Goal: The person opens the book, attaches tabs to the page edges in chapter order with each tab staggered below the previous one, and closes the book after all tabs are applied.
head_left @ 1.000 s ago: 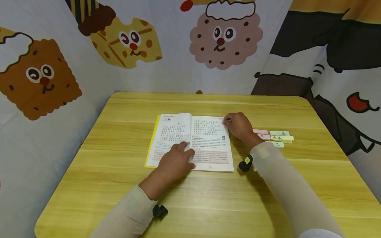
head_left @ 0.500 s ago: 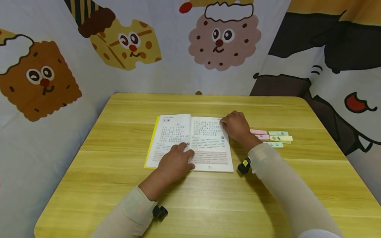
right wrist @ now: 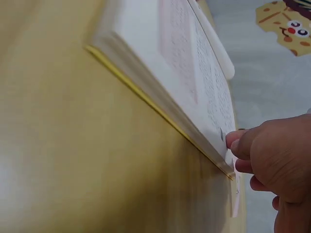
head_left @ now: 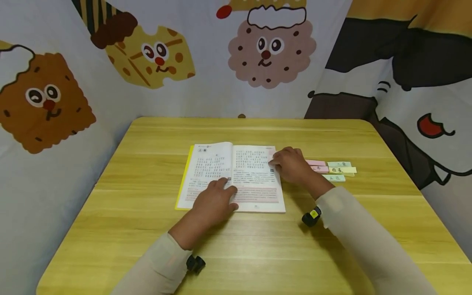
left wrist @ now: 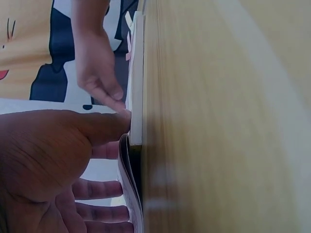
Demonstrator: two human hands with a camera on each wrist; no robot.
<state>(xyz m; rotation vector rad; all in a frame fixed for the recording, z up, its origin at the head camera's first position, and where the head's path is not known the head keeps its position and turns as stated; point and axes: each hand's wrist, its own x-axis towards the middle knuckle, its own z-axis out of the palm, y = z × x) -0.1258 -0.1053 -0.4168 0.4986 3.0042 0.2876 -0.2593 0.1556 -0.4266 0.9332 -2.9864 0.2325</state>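
Observation:
An open book [head_left: 254,198] with printed pages and a yellow cover edge lies on the table. My left hand [head_left: 212,203] rests across its lower middle, fingers spread; the left wrist view shows its thumb [left wrist: 104,127] by the spine's end. At the right page's outer edge, my right hand [head_left: 293,166] touches the paper, index finger and thumb close together in the right wrist view. A pale pink paper strip [head_left: 271,152] lies at that page's upper right corner. The right wrist view shows a pink strip [right wrist: 236,194] sticking out past the book, beside the fingers.
Right of the book lie handwritten paper strips: pink [head_left: 318,169], green [head_left: 339,164], yellow [head_left: 344,170] and another green strip [head_left: 334,178]. The wooden table [head_left: 147,164] meets a cartoon-printed cloth [head_left: 206,98] behind it.
My right hand has slid down the right page's outer edge from its top corner, uncovering the pink strip there. The left hand stays on the book. The head view has shifted slightly.

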